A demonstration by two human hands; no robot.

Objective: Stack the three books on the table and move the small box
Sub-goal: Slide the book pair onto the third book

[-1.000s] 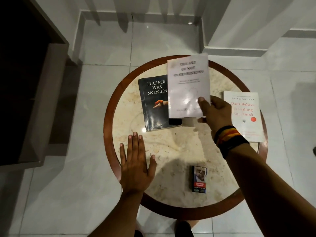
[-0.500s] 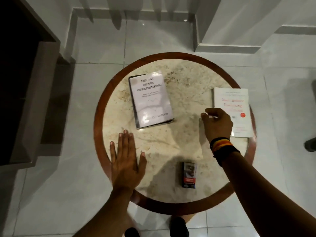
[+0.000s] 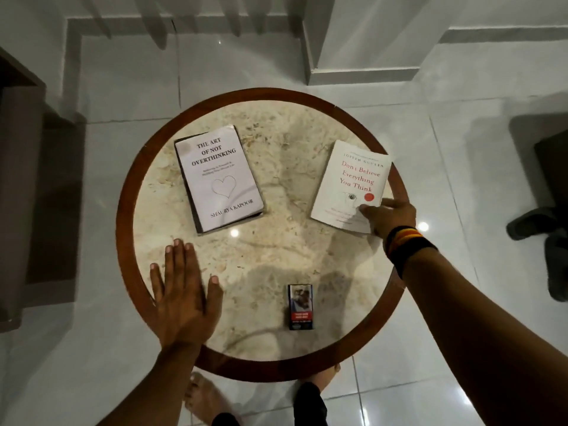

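Note:
On the round marble table (image 3: 124,210), the white book "The Art of Not Overthinking" (image 3: 218,176) lies on top of a black book, of which only a dark edge (image 3: 186,186) shows. At the table's right side is the white book "Don't Believe Everything You Think" (image 3: 350,179). My right hand (image 3: 387,218) grips its near right corner, thumb on the cover. My left hand (image 3: 184,296) rests flat on the near left of the table, fingers spread, holding nothing. The small dark box (image 3: 300,307) lies near the front edge, between my arms.
Dark furniture (image 3: 18,195) stands on the left of the tiled floor. Dark footwear (image 3: 541,222) lies on the floor at the right. My feet (image 3: 206,398) show under the table's near rim. A white wall corner (image 3: 353,72) juts out behind the table.
The white heart-cover book went from my right hand onto the black book. My right hand then moved right and took hold of the red-lettered book, which has turned slightly. My left hand stayed flat.

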